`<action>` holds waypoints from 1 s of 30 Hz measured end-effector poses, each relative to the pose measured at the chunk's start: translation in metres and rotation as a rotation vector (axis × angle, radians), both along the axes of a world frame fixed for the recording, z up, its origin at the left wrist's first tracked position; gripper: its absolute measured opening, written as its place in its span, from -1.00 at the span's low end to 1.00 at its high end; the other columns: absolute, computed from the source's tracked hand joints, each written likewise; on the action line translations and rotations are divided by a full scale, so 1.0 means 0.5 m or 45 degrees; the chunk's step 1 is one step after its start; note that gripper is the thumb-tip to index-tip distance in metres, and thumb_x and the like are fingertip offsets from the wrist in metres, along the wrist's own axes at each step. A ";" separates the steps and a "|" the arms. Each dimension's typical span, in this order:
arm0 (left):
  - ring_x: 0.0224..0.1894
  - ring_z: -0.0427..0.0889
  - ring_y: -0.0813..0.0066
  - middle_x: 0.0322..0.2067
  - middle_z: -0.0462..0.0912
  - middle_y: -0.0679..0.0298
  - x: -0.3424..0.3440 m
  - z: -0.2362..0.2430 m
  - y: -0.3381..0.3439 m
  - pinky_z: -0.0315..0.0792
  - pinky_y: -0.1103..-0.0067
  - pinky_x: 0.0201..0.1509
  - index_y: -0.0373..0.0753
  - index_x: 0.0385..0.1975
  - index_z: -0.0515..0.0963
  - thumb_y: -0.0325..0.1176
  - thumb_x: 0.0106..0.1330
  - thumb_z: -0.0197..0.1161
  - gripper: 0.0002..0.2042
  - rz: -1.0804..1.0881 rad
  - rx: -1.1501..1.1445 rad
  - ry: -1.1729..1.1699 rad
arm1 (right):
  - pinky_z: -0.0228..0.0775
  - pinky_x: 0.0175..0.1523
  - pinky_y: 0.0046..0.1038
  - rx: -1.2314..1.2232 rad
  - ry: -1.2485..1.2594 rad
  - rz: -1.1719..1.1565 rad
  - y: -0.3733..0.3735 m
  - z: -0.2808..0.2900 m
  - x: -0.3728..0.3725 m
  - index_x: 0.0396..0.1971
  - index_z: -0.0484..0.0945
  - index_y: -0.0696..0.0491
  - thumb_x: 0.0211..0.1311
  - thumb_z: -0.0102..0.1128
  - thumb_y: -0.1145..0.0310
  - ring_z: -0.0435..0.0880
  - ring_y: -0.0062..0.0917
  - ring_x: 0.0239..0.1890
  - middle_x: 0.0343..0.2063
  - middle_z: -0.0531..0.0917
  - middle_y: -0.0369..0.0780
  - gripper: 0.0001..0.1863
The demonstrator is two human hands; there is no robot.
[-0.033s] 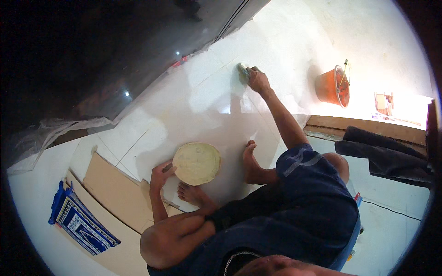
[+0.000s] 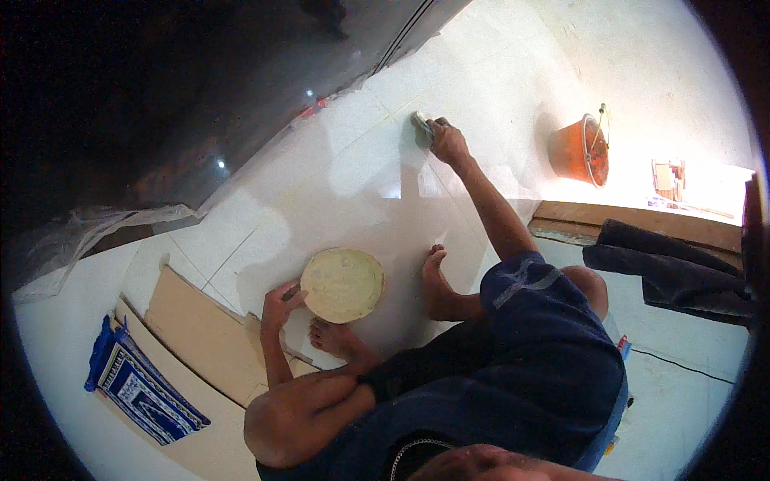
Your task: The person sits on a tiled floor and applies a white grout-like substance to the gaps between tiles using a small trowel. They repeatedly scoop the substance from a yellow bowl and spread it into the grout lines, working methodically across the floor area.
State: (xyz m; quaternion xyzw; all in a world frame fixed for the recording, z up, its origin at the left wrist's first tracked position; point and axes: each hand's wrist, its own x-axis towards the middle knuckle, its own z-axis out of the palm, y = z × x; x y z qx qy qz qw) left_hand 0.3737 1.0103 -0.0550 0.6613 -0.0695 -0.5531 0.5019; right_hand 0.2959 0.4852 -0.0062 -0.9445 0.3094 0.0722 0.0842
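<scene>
At the far part of the tiled floor (image 2: 353, 164), my right hand (image 2: 449, 144) is closed round a small scraper-like tool (image 2: 420, 122). The tool's pale, narrow end meets the floor close to a tile joint; its exact kind is too small to tell. Nearer me, a shallow round bowl (image 2: 343, 284) rests on the tiles, coated inside with a pale yellowish paste. My left hand (image 2: 281, 306) is at the bowl's left rim, thumb and fingers pinched against its edge. A dark patch between those fingers cannot be made out. My bare feet are to either side of the bowl.
An orange bucket (image 2: 571, 151) with a wire handle is at the right. A dark cloth (image 2: 670, 272) lies over a wooden sill (image 2: 577, 220). Cardboard (image 2: 196, 325) and a blue patterned cloth (image 2: 144, 393) lie at the left. Plastic sheeting (image 2: 132, 216) edges a large dark surface at upper left.
My right hand has shifted very slightly, and the tool in it has tilted a little. My left hand and the bowl have stayed put.
</scene>
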 end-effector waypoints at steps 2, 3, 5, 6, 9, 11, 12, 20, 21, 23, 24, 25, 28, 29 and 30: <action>-0.27 0.59 0.54 -0.29 0.64 0.22 -0.002 0.002 -0.011 0.53 0.57 -0.16 -0.41 -0.05 0.50 -0.36 0.18 0.28 -0.63 -0.019 -0.024 -0.043 | 0.44 0.01 -0.24 0.031 0.073 -0.020 0.017 0.026 -0.012 0.00 0.45 0.10 0.06 0.04 0.41 0.57 -0.11 -0.12 -0.05 0.51 -0.02 -0.58; -0.27 0.59 0.54 -0.30 0.64 0.22 -0.001 -0.003 -0.014 0.53 0.57 -0.16 -0.41 -0.05 0.51 -0.36 0.18 0.28 -0.64 -0.034 -0.024 -0.060 | 0.45 -0.01 -0.24 0.013 0.017 -0.006 0.007 0.027 -0.016 0.02 0.44 0.04 0.10 0.05 0.32 0.58 -0.15 -0.11 -0.07 0.52 -0.04 -0.57; -0.28 0.59 0.55 -0.31 0.64 0.23 -0.002 -0.023 0.005 0.52 0.57 -0.18 -0.41 -0.07 0.51 -0.35 0.19 0.28 -0.64 -0.047 0.000 -0.102 | 0.48 -0.05 -0.24 0.002 -0.103 0.041 -0.013 0.008 -0.024 0.06 0.43 -0.09 0.16 0.08 0.14 0.58 -0.21 -0.10 -0.09 0.53 -0.10 -0.55; -0.29 0.58 0.55 -0.31 0.64 0.23 -0.002 -0.031 0.023 0.52 0.58 -0.18 -0.41 -0.07 0.51 -0.35 0.18 0.28 -0.64 -0.023 0.014 -0.148 | 0.46 -0.02 -0.25 0.016 -0.126 0.140 -0.010 0.029 -0.003 0.13 0.37 -0.20 0.19 0.02 0.15 0.57 -0.24 -0.07 -0.07 0.53 -0.11 -0.54; -0.31 0.58 0.56 -0.32 0.64 0.23 -0.014 -0.046 0.002 0.51 0.58 -0.19 -0.39 -0.07 0.52 -0.34 0.18 0.29 -0.64 -0.040 -0.028 -0.177 | 0.47 -0.03 -0.23 -0.216 -0.092 -0.152 -0.123 0.045 -0.046 0.17 0.31 -0.29 0.22 -0.07 0.27 0.54 -0.25 -0.04 -0.09 0.55 -0.16 -0.54; -0.31 0.58 0.56 -0.32 0.65 0.23 -0.003 -0.010 0.016 0.49 0.59 -0.19 -0.37 -0.06 0.52 -0.33 0.17 0.30 -0.63 -0.015 0.024 -0.170 | 0.48 -0.04 -0.23 -0.219 -0.060 -0.195 -0.133 0.072 -0.014 0.16 0.31 -0.24 0.21 -0.10 0.36 0.53 -0.23 -0.04 -0.10 0.56 -0.17 -0.53; -0.31 0.58 0.57 -0.30 0.65 0.24 0.000 -0.012 0.015 0.49 0.60 -0.20 -0.35 -0.07 0.53 -0.29 0.15 0.31 -0.62 -0.071 0.101 -0.202 | 0.48 -0.04 -0.23 -0.249 -0.006 -0.234 -0.155 0.085 -0.017 0.15 0.31 -0.20 0.19 -0.11 0.41 0.52 -0.22 -0.04 -0.10 0.57 -0.17 -0.52; -0.38 0.56 0.65 -0.34 0.67 0.27 0.001 0.032 -0.013 0.47 0.63 -0.27 -0.27 -0.07 0.56 -0.24 0.12 0.36 -0.61 -0.008 0.005 -0.141 | 0.46 -0.02 -0.19 -0.170 0.194 -0.418 -0.258 -0.039 -0.053 -0.12 0.53 -0.03 0.05 0.06 0.29 0.59 -0.13 -0.09 -0.09 0.52 -0.06 -0.66; -0.37 0.56 0.65 -0.34 0.67 0.26 0.002 0.027 -0.003 0.47 0.63 -0.26 -0.26 -0.07 0.56 -0.25 0.12 0.35 -0.61 -0.038 0.040 -0.221 | 0.48 -0.04 -0.22 -0.154 0.157 -0.442 -0.221 -0.036 -0.035 -0.16 0.54 -0.01 0.09 0.02 0.32 0.59 -0.15 -0.10 -0.09 0.52 -0.06 -0.71; -0.35 0.56 0.65 -0.33 0.67 0.24 -0.001 0.001 0.000 0.47 0.63 -0.23 -0.26 -0.07 0.56 -0.28 0.13 0.35 -0.63 -0.119 0.057 -0.362 | 0.47 -0.04 -0.20 -0.172 0.090 -0.394 -0.198 -0.032 -0.051 -0.14 0.56 -0.02 0.11 -0.03 0.34 0.59 -0.13 -0.12 -0.13 0.55 -0.03 -0.69; -0.32 0.56 0.63 -0.31 0.67 0.24 -0.001 -0.002 -0.001 0.46 0.63 -0.20 -0.28 -0.06 0.55 -0.29 0.14 0.33 -0.63 -0.101 0.042 -0.288 | 0.46 -0.04 -0.20 -0.179 0.052 -0.366 -0.187 -0.029 -0.052 -0.13 0.56 -0.02 0.12 -0.05 0.35 0.59 -0.13 -0.13 -0.14 0.56 -0.02 -0.68; -0.29 0.56 0.62 -0.28 0.66 0.24 -0.002 -0.005 -0.001 0.45 0.63 -0.16 -0.31 -0.06 0.54 -0.31 0.15 0.32 -0.63 -0.081 0.027 -0.214 | 0.45 -0.04 -0.20 -0.150 0.059 -0.333 -0.175 -0.026 -0.053 -0.20 0.58 0.01 0.11 -0.05 0.36 0.59 -0.12 -0.13 -0.14 0.56 -0.01 -0.71; -0.29 0.55 0.62 -0.29 0.65 0.26 -0.002 -0.010 -0.001 0.44 0.63 -0.15 -0.33 -0.06 0.54 -0.34 0.16 0.30 -0.65 -0.038 0.031 -0.079 | 0.46 -0.05 -0.21 -0.122 0.075 -0.248 -0.145 -0.019 -0.050 -0.24 0.57 0.07 0.12 -0.06 0.38 0.60 -0.12 -0.15 -0.12 0.56 -0.01 -0.74; -0.30 0.55 0.62 -0.30 0.65 0.27 -0.003 -0.011 -0.001 0.44 0.63 -0.16 -0.33 -0.06 0.54 -0.35 0.16 0.30 -0.65 -0.025 0.040 -0.048 | 0.46 -0.06 -0.21 -0.107 0.067 -0.262 -0.133 -0.020 -0.049 -0.22 0.56 0.08 0.12 -0.07 0.39 0.60 -0.12 -0.16 -0.13 0.56 -0.01 -0.73; -0.31 0.54 0.63 -0.32 0.65 0.27 -0.001 0.002 -0.008 0.44 0.63 -0.17 -0.34 -0.07 0.54 -0.34 0.16 0.30 -0.65 -0.035 0.046 -0.059 | 0.46 -0.06 -0.21 -0.090 0.058 -0.275 -0.114 -0.015 -0.045 -0.20 0.56 0.08 0.12 -0.07 0.39 0.60 -0.12 -0.16 -0.13 0.56 -0.01 -0.72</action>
